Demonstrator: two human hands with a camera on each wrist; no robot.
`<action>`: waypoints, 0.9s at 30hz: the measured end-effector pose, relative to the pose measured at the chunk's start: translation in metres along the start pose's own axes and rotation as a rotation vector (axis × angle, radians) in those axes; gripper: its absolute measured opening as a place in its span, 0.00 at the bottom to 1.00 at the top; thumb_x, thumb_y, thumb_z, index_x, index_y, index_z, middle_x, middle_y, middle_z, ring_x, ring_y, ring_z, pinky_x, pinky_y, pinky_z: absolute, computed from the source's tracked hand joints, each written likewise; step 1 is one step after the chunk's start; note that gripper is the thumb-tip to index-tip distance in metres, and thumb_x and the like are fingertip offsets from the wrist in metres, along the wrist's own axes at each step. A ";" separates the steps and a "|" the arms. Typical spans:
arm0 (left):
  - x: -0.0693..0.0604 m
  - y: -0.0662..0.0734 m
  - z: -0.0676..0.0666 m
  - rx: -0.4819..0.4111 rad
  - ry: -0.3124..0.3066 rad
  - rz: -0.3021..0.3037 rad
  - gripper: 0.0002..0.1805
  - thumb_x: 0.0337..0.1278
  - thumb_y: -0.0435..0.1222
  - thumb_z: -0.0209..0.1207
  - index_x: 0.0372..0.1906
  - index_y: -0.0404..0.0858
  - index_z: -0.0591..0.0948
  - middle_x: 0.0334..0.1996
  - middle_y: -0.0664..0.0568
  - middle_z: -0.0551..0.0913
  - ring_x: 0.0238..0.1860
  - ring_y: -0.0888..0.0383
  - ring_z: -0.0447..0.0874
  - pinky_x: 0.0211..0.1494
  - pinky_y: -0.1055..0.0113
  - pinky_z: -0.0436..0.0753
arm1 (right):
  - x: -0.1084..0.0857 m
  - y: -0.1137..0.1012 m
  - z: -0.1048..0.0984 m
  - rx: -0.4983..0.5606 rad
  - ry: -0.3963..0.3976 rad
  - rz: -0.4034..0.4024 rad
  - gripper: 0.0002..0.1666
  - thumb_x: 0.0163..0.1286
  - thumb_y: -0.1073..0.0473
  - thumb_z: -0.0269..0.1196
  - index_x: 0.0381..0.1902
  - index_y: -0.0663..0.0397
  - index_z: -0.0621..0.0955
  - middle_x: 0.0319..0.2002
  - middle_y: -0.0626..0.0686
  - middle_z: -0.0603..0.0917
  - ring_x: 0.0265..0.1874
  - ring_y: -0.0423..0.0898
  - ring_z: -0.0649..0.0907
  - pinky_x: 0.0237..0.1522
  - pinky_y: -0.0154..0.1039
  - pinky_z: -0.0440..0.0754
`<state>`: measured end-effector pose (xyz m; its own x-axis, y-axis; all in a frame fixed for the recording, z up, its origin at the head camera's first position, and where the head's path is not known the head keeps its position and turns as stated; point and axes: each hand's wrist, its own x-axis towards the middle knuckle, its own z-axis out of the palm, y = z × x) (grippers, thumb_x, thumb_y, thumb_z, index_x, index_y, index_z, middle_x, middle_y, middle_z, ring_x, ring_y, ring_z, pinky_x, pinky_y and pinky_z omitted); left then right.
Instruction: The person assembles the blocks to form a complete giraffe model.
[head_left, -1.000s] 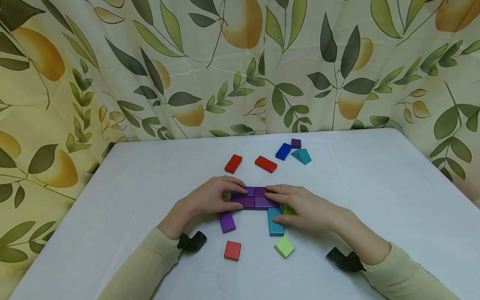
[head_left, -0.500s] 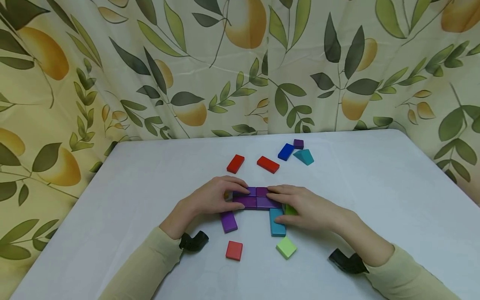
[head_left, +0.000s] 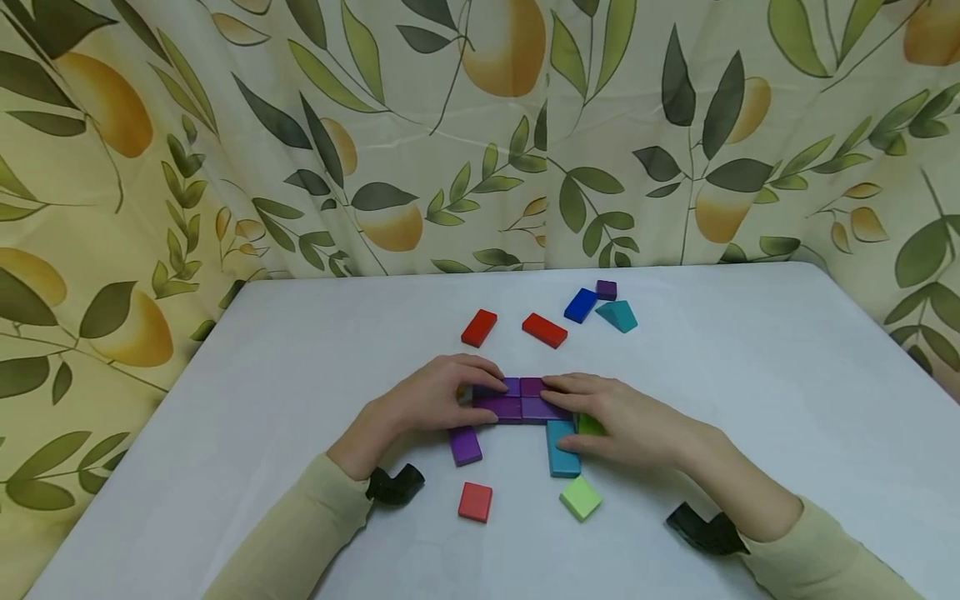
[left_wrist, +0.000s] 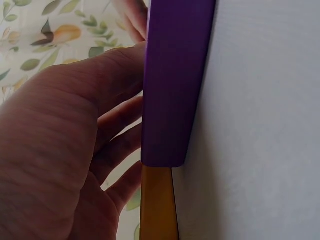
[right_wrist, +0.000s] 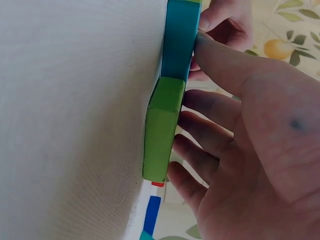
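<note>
Several purple rectangular blocks (head_left: 501,408) lie flat side by side in the middle of the table. My left hand (head_left: 423,398) rests on their left end, thumb near the front edge and fingers on the back row. Beneath it, the left wrist view shows a purple block (left_wrist: 172,90) and an orange block (left_wrist: 157,200). Across the right end my right hand (head_left: 637,421) lies with extended fingers on the blocks. Its thumb touches a teal block (head_left: 561,458); under its palm sits a green block (right_wrist: 165,130), partly hidden in the head view.
On the white table (head_left: 337,325), two red blocks (head_left: 545,330), a blue block (head_left: 581,306), a small purple block (head_left: 607,290) and a teal triangular block (head_left: 618,316) lie farther back. Nearer are a red square block (head_left: 476,502) and a light green block (head_left: 581,498).
The whole scene shifts slightly to the right in the head view. Both hands and the blocks keep the same places relative to each other.
</note>
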<state>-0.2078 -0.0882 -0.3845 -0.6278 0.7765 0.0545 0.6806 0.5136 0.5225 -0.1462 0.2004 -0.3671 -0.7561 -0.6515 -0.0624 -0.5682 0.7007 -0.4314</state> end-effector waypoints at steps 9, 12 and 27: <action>-0.003 0.004 0.001 0.008 -0.023 -0.018 0.20 0.61 0.43 0.69 0.57 0.46 0.86 0.61 0.55 0.79 0.64 0.57 0.73 0.66 0.61 0.74 | -0.003 -0.003 0.000 0.003 -0.019 -0.020 0.39 0.72 0.39 0.63 0.73 0.54 0.73 0.74 0.55 0.67 0.72 0.60 0.65 0.66 0.59 0.70; -0.003 0.006 0.002 0.005 -0.027 -0.019 0.19 0.62 0.42 0.69 0.57 0.46 0.86 0.61 0.55 0.79 0.63 0.57 0.73 0.66 0.61 0.74 | -0.003 -0.004 0.001 -0.003 -0.017 -0.022 0.38 0.72 0.40 0.64 0.72 0.54 0.73 0.74 0.54 0.67 0.72 0.59 0.65 0.66 0.58 0.69; -0.008 0.008 0.000 0.028 -0.042 -0.038 0.22 0.61 0.45 0.69 0.60 0.47 0.84 0.62 0.55 0.77 0.65 0.56 0.70 0.66 0.61 0.74 | -0.003 -0.005 -0.001 -0.010 -0.009 -0.031 0.38 0.71 0.39 0.64 0.72 0.53 0.74 0.73 0.54 0.69 0.71 0.60 0.67 0.66 0.60 0.69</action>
<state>-0.1974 -0.0901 -0.3802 -0.6375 0.7705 -0.0010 0.6672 0.5527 0.4994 -0.1413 0.1988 -0.3639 -0.7354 -0.6753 -0.0571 -0.5943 0.6831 -0.4244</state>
